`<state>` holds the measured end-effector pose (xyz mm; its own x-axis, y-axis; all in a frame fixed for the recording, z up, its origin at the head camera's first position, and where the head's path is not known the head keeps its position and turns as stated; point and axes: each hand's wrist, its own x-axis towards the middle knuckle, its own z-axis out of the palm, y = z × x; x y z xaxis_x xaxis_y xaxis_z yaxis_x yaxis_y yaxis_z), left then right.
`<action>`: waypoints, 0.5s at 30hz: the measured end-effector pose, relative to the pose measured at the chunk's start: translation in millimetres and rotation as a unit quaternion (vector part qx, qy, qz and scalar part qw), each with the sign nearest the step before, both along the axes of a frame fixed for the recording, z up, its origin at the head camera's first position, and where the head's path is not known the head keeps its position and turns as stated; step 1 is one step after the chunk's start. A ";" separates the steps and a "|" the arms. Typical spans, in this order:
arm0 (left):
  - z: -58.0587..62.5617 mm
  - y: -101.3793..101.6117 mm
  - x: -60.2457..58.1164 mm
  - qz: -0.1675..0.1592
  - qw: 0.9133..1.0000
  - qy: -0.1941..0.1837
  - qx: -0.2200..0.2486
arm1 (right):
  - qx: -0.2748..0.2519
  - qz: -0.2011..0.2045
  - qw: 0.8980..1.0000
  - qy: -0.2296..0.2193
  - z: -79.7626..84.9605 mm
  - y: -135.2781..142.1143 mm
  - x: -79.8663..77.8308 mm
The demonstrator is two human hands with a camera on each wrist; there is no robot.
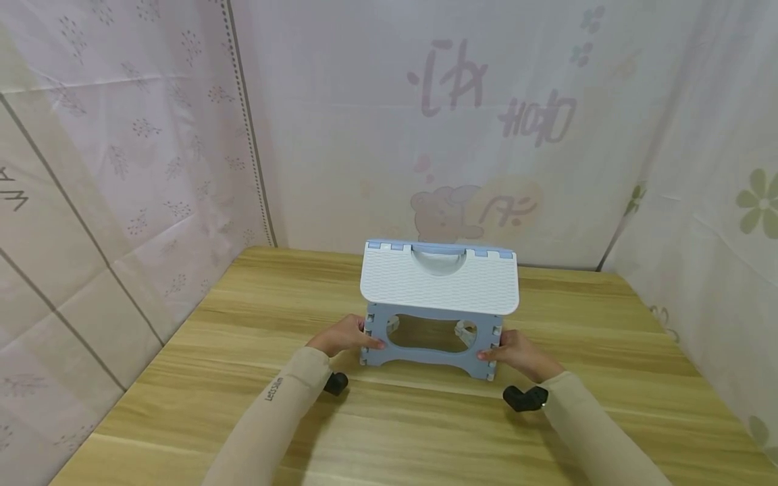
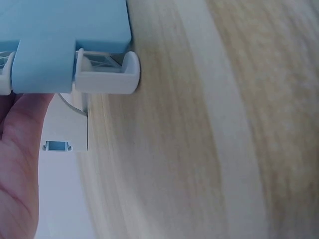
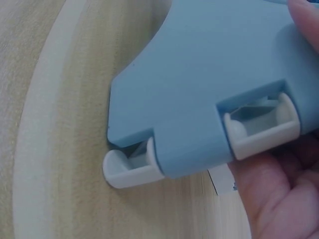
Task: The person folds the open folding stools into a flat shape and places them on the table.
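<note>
A folding step stool [image 1: 389, 277] stands on the table between both hands. Its white textured top slopes toward me like a roof, with a blue hinged ridge and a handle cutout [image 1: 439, 262] at the upper edge. Below hangs the blue leg panel [image 1: 425, 356] with a large oval opening. My left hand [image 1: 343, 335] grips that panel's left edge, thumb on its front face. On the opposite edge, my right hand [image 1: 523, 354] holds it likewise. White hinge knuckles [image 2: 107, 82] line the panel's side in the left wrist view. The fingers behind are mostly hidden.
The wood-grain table [image 1: 243, 405] extends around the stool on every side. Printed curtains [image 1: 340, 135] hang behind the table and along both sides. A black wrist-camera mount [image 1: 524, 398] juts out below the right wrist, and another [image 1: 336, 383] by the left.
</note>
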<state>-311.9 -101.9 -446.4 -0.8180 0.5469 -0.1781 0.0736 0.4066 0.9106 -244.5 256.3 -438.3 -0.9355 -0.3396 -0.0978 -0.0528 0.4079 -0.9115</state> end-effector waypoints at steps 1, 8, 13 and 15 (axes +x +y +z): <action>-0.1 0.0 0.1 0.000 1.000 0.001 -0.001 | 0.001 -0.001 1.000 0.000 -0.3 0.2 -0.1; -0.2 -0.3 0.5 0.005 1.000 0.006 -0.007 | 0.003 0.004 1.000 0.002 -1.5 0.5 -1.1; 0.4 0.0 0.1 0.002 1.000 0.005 -0.003 | 0.004 -0.001 1.000 0.003 -1.7 0.4 -1.7; 0.5 0.1 -0.2 0.001 1.000 0.005 0.001 | 0.003 -0.004 1.000 0.003 -1.8 0.4 -1.8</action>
